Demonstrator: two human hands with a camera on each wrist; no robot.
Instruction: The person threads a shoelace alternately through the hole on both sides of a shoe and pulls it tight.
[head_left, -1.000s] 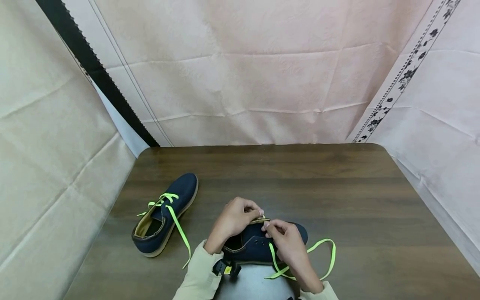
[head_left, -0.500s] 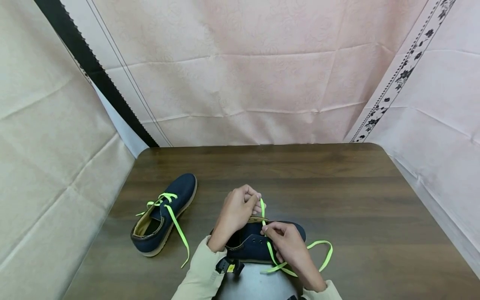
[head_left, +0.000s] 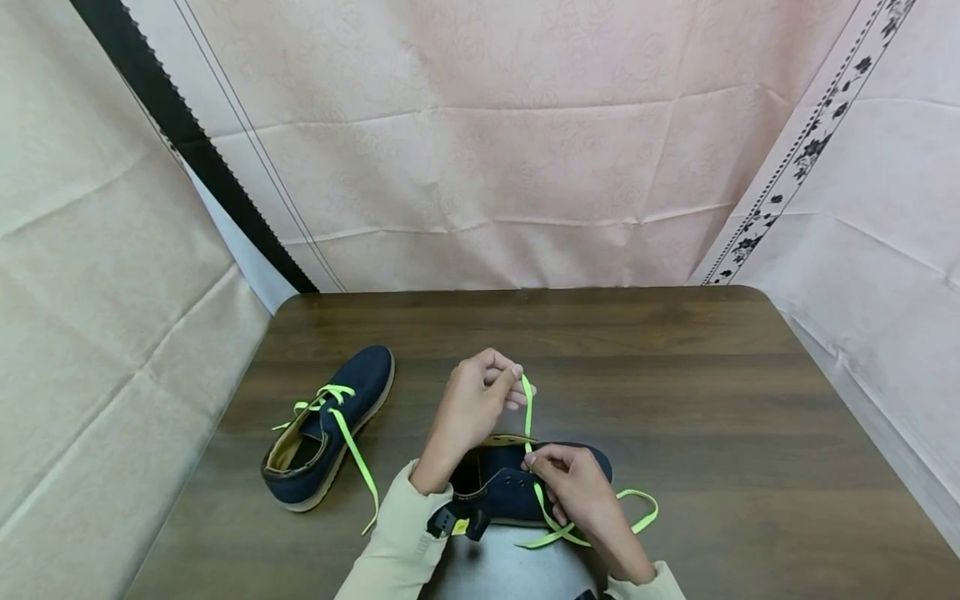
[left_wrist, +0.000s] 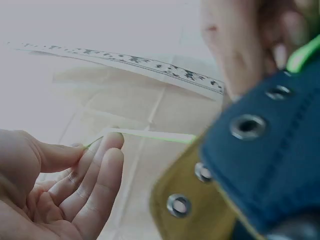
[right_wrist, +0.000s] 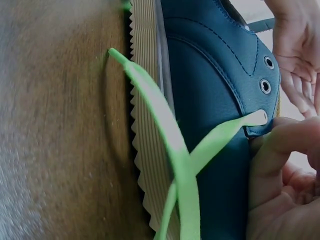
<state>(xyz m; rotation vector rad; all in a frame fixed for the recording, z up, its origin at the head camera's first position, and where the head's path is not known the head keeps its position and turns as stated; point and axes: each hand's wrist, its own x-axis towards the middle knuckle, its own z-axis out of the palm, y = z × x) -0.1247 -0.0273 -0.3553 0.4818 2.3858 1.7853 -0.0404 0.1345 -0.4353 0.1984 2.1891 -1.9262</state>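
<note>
A navy shoe (head_left: 510, 496) with metal eyelets lies in front of the person, toe to the right in the head view. My left hand (head_left: 480, 387) is raised above its far side and pinches a neon green shoelace (head_left: 528, 408) between thumb and forefinger. In the left wrist view the shoelace (left_wrist: 160, 135) runs taut from those fingertips to the shoe's tan-lined flap (left_wrist: 187, 200). Bent fingers of my right hand (head_left: 577, 483) grip the shoe near its front eyelets; the exact contact is partly hidden. From the near flap's front eyelet, more lace (right_wrist: 220, 140) hangs over the shoe's side.
A second navy shoe (head_left: 363, 375), with green laces threaded and ends loose, stands at the left of the brown wooden table (head_left: 675, 375). A loop of loose lace (head_left: 648, 512) lies right of my right wrist. Pale cloth (head_left: 480, 167) hangs behind the table.
My left hand has risen from the shoe's far flap, drawing a growing length of lace upward. The lace loop at right has shrunk. My right hand has stayed nearly still.
</note>
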